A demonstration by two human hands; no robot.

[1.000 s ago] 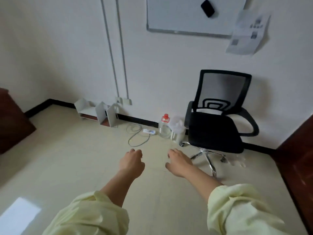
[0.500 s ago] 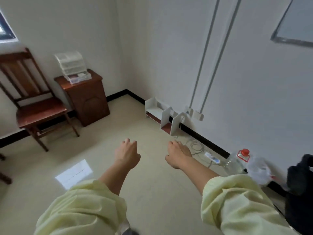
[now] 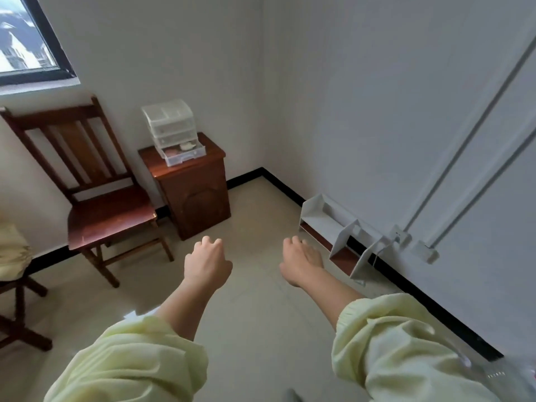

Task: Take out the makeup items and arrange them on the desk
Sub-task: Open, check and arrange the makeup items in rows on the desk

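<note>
A clear plastic drawer organizer [image 3: 171, 127] stands on a small brown wooden cabinet [image 3: 193, 187] in the far corner of the room. Its bottom drawer [image 3: 185, 154] is pulled out and holds a few small makeup items [image 3: 185, 146] that are too small to tell apart. My left hand [image 3: 206, 262] hangs in the air over the floor, fingers loosely curled, holding nothing. My right hand [image 3: 301, 264] hangs beside it, also loosely curled and holding nothing. Both hands are well short of the cabinet.
A brown wooden chair [image 3: 95, 198] stands left of the cabinet under a window [image 3: 26, 39]. A white desktop shelf [image 3: 339, 236] lies on the floor along the right wall, by wall sockets [image 3: 423, 250]. Another seat with a yellow cloth [image 3: 11, 250] is at the left edge.
The view has swung left from the black office chair and whiteboard to the corner with the cabinet and organizer, now nearer. Both hands stay out in front, still holding nothing.
</note>
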